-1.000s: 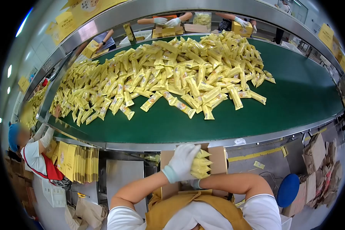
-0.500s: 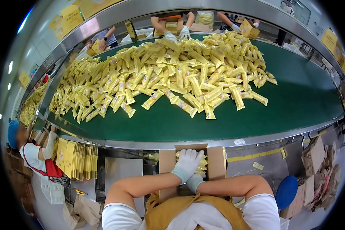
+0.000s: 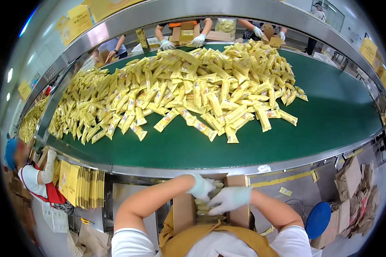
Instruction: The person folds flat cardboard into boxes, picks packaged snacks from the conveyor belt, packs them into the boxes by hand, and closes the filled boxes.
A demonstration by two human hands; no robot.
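An open cardboard carton [image 3: 185, 210] stands in front of my body, below the belt's near edge. Inside it lie yellow wrapped packets [image 3: 203, 212] in rows. My left hand [image 3: 203, 187], in a white glove, reaches in over the carton's far left part, its fingers apart and pointing down at the packets. From the right, my gloved right hand [image 3: 230, 199] lies across the carton with fingers stretched over the packets. The fingertips of both hands are close together. Neither hand visibly grips a packet, though the packets under the fingers are partly hidden.
A big heap of yellow packets [image 3: 193, 92] covers much of the green belt [image 3: 330, 115]. Flattened yellow boxes [image 3: 88, 184] stand at left beside a co-worker in a blue cap [image 3: 11, 153]. A blue stool [image 3: 318, 220] and brown cartons [image 3: 349, 180] are at right. Co-workers' gloved hands [image 3: 197, 40] work across the belt.
My hands were stacked, the left pressed flat on the packets above the right. Now the right hand has come up over the carton and the left has shifted slightly left.
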